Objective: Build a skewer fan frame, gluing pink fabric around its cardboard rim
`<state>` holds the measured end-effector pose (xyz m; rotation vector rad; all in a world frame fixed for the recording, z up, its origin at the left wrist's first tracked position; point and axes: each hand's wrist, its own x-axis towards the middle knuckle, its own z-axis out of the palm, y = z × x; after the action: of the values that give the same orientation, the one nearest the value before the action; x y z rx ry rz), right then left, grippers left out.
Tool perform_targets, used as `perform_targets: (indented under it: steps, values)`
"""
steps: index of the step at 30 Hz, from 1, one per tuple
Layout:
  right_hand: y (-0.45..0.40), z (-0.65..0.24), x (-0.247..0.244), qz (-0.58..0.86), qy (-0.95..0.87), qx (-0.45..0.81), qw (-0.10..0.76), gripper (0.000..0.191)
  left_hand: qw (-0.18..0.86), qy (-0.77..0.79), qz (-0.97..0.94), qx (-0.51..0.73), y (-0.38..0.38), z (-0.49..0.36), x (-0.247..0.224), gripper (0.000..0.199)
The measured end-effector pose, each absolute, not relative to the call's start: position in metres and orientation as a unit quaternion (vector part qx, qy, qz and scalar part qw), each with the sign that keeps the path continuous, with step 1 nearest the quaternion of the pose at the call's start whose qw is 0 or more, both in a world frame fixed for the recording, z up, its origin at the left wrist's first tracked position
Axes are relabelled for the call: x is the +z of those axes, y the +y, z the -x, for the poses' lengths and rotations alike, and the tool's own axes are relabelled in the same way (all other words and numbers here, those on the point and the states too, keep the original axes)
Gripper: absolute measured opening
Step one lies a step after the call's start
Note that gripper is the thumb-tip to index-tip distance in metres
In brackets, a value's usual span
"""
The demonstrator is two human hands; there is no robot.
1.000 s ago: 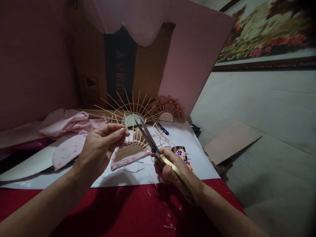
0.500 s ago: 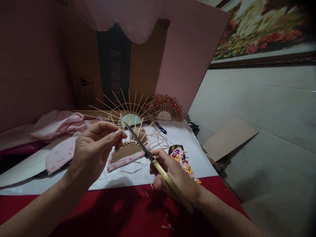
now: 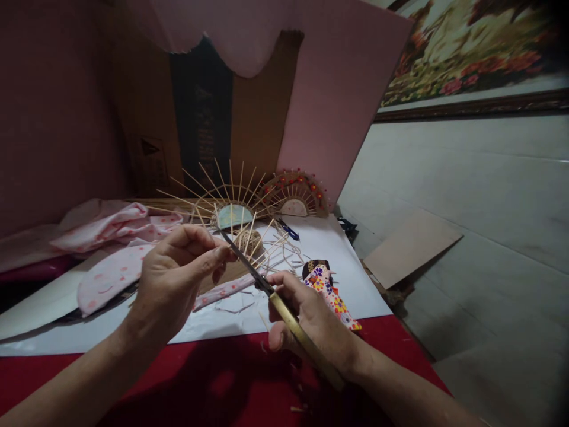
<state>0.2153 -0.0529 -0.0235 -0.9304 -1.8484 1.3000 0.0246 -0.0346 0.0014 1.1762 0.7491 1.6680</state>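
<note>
My left hand (image 3: 184,273) is closed in a pinch, thumb against forefinger, on what looks like a thin wooden stick, mostly hidden by the fingers. My right hand (image 3: 306,317) grips scissors (image 3: 284,314) with brass-coloured handles. Their dark blades point up and left and cross close by my left fingertips. Behind the blades is a brown fan-shaped piece (image 3: 226,276) with a pink spotted fabric edge (image 3: 224,290) and thin sticks (image 3: 252,231) standing out of it. A ball of twine (image 3: 249,242) lies just beyond the blades.
Farther back stand a stick fan with a pale green centre (image 3: 233,215) and a decorated brown fan (image 3: 296,196). Flowered fabric (image 3: 326,287) lies right, a blue-handled tool (image 3: 288,230) behind it. Pink cloth (image 3: 111,228) and a spotted half-round piece (image 3: 111,279) lie left. A cardboard box (image 3: 262,118) rises behind.
My left fingertips have moved slightly right and down, nearer the middle of the blades. The scissor blades look closer together, and the right hand has barely shifted.
</note>
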Motion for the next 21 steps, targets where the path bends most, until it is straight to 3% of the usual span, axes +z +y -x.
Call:
perform_targets:
  steps: [21]
  values:
    - [-0.0524, -0.214, -0.0305, 0.35, -0.712, 0.49, 0.362, 0.045, 0.481, 0.327, -0.484, 0.654, -0.0316, -0.0219, -0.0035, 0.018]
